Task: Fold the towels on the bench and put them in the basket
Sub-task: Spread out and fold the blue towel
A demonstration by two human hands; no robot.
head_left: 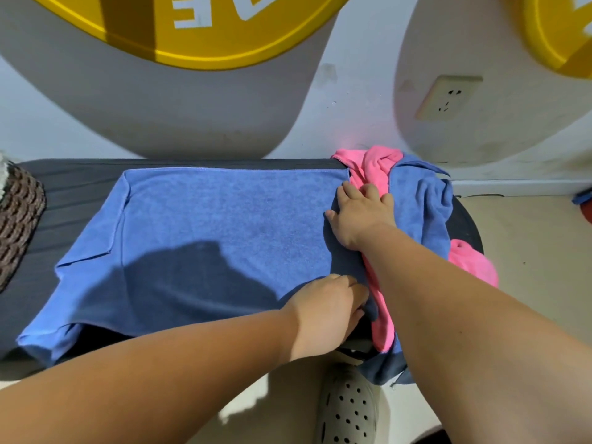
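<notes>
On the bench (80, 187), a blue towel (208, 225) is spread flat; its right edge is pressed by the right hand (360, 213), fingers spread, and pinched by the left hand (326, 310).

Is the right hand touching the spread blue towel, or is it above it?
Touching. The head view shows the right hand lying flat on the right edge of the spread blue towel, with no gap visible.

Blue towel (205, 238) spread flat on dark bench (70, 187).
</notes>
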